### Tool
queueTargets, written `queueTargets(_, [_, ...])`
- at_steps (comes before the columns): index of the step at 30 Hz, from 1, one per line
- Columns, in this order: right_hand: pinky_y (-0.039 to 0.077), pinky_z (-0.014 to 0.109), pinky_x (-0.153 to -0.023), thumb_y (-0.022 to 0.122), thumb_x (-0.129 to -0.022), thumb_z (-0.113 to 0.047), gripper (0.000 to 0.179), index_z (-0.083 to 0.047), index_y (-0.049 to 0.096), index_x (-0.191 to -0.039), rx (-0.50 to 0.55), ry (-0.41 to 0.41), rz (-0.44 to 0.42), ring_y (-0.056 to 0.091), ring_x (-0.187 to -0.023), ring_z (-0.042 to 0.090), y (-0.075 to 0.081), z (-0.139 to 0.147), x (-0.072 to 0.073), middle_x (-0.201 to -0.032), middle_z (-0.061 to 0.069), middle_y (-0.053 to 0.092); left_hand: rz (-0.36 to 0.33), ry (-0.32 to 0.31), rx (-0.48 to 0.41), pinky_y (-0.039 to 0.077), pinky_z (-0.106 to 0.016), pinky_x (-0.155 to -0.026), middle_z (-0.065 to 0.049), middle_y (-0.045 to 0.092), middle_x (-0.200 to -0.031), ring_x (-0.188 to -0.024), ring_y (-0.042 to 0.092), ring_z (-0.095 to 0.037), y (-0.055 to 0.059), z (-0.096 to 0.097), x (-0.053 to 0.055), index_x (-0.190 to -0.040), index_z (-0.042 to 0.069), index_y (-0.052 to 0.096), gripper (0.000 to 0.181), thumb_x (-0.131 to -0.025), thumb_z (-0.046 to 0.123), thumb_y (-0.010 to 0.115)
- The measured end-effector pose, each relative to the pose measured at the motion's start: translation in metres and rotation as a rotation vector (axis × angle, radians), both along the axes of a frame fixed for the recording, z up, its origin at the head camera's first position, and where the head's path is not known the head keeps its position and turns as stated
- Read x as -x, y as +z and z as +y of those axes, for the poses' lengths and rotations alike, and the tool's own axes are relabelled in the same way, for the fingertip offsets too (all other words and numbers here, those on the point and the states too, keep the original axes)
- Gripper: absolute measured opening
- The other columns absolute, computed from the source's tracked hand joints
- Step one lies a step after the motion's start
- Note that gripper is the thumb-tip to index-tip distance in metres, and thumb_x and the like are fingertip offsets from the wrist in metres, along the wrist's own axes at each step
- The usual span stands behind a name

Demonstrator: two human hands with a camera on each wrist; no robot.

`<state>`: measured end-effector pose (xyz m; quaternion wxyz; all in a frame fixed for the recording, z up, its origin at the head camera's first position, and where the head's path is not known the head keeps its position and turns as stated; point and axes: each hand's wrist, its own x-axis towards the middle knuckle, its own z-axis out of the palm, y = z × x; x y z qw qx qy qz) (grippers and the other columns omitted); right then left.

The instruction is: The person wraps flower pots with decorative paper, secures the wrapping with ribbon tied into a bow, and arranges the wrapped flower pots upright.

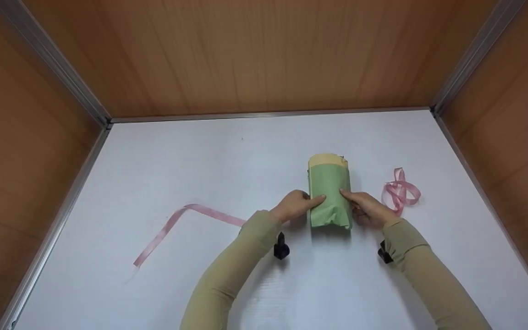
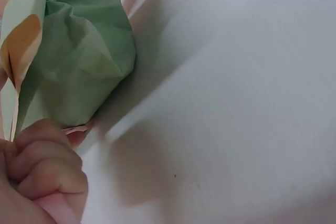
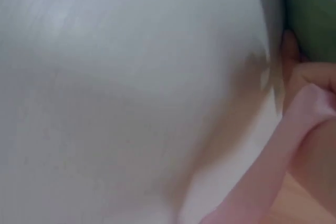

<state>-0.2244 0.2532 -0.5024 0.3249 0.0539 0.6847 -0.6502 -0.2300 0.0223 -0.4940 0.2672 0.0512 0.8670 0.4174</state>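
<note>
A green paper-wrapped package [image 1: 330,183] with a yellow band at its far end lies between both hands. My left hand [image 1: 294,205] grips its left side, thumb over the front. From the right, my right hand [image 1: 369,210] holds the opposite side with its thumb on the paper. Pink ribbon [image 1: 216,215] trails leftward from the left hand. In the left wrist view, ribbon [image 2: 59,209] comes out of the curled fingers, and the package's paper [image 2: 79,61] is creased. The right wrist view has ribbon [image 3: 273,161] crossing the right hand, whose fingers meet the package [image 3: 315,14].
A looped heap of pink ribbon [image 1: 400,192] lies right of the right hand on the white table [image 1: 177,160]. Wooden panels [image 1: 264,55] with metal edging stand at the back and both sides. Black wrist devices [image 1: 281,247] sit below the sleeves.
</note>
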Motion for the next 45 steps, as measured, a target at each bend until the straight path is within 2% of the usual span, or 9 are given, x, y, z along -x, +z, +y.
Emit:
queueTargets(2, [0.045,0.018,-0.065,0.046,-0.097,-0.047,0.04,-0.011,0.062,-0.093,-0.025,0.018,0.026,0.056,-0.068,0.002,-0.001,-0.002,0.0,-0.073,-0.012,0.064,0.025,-0.004,0.019,0.05,-0.035,-0.083,-0.012,0.065,-0.103,-0.092,0.06,-0.02,0.0,0.0,0.001,-0.117,-0.005,0.06,0.075,-0.087,0.063,0.051])
queueTargets(5, [0.046,0.02,-0.068,0.047,-0.096,-0.05,0.048,-0.005,0.061,-0.108,-0.084,0.019,0.066,0.056,-0.074,0.003,-0.001,-0.007,-0.001,-0.079,-0.011,0.065,0.047,-0.014,0.04,0.046,-0.027,-0.063,-0.002,0.06,-0.076,-0.068,0.053,-0.014,0.002,-0.001,0.001,-0.091,0.002,0.067,0.058,-0.089,0.058,0.052])
queueTargets(8, [0.04,0.023,-0.063,0.048,-0.093,-0.054,0.053,-0.004,0.062,-0.105,-0.198,0.036,0.128,0.048,-0.068,0.006,0.002,-0.011,-0.002,-0.072,-0.009,0.058,0.053,-0.028,0.048,0.034,-0.024,-0.049,0.004,0.045,-0.056,-0.052,0.04,-0.01,0.006,-0.003,-0.001,-0.066,0.011,0.059,0.049,-0.091,0.053,0.054])
queueTargets(11, [0.036,0.024,-0.058,0.049,-0.092,-0.056,0.052,-0.006,0.064,-0.096,-0.271,0.045,0.161,0.042,-0.063,0.009,0.004,-0.018,-0.006,-0.066,-0.006,0.049,0.051,-0.051,0.061,0.03,-0.023,-0.044,0.006,0.041,-0.049,-0.046,0.035,-0.009,0.01,-0.008,-0.002,-0.057,0.014,0.053,0.05,-0.092,0.049,0.054])
queueTargets(16, [0.031,0.024,-0.05,0.054,-0.09,-0.054,0.045,-0.011,0.061,-0.08,-0.271,0.014,0.136,0.034,-0.053,0.01,0.006,-0.029,-0.014,-0.056,-0.006,0.037,0.08,-0.079,0.065,0.026,-0.021,-0.042,0.008,0.033,-0.046,-0.043,0.029,-0.007,0.015,-0.019,-0.01,-0.052,0.017,0.047,0.051,-0.093,0.046,0.054])
queueTargets(25, [0.029,0.02,-0.045,0.059,-0.089,-0.046,0.038,-0.009,0.061,-0.082,-0.188,0.017,0.08,0.031,-0.049,0.005,0.011,-0.038,-0.03,-0.055,-0.008,0.038,0.093,-0.07,0.001,0.022,-0.022,-0.043,0.009,0.027,-0.045,-0.044,0.024,-0.007,0.021,-0.033,-0.032,-0.048,0.018,0.04,0.053,-0.092,0.04,0.059])
queueTargets(32, [0.03,0.021,-0.047,0.061,-0.088,-0.046,0.041,-0.005,0.06,-0.092,-0.235,0.036,0.063,0.032,-0.051,0.007,0.006,-0.039,-0.034,-0.057,-0.007,0.038,0.094,-0.066,-0.009,0.021,-0.022,-0.042,0.009,0.025,-0.044,-0.042,0.022,-0.006,0.016,-0.034,-0.038,-0.045,0.018,0.034,0.057,-0.09,0.04,0.063])
queueTargets(41, [0.034,0.021,-0.053,0.056,-0.091,-0.046,0.05,0.001,0.06,-0.106,-0.204,0.052,0.08,0.038,-0.056,0.006,0.002,-0.04,-0.035,-0.061,-0.007,0.048,0.13,-0.063,-0.052,0.024,-0.02,-0.042,0.01,0.029,-0.045,-0.043,0.026,-0.006,0.009,-0.038,-0.04,-0.047,0.019,0.04,0.053,-0.09,0.04,0.062])
queueTargets(45, [0.044,0.024,-0.062,0.053,-0.092,-0.049,0.061,0.006,0.056,-0.117,-0.279,0.088,0.14,0.05,-0.068,0.009,0.003,-0.04,-0.036,-0.079,-0.001,0.061,0.125,-0.058,-0.037,0.025,-0.021,-0.044,0.01,0.029,-0.047,-0.045,0.028,-0.007,0.009,-0.038,-0.04,-0.051,0.015,0.047,0.05,-0.089,0.042,0.062])
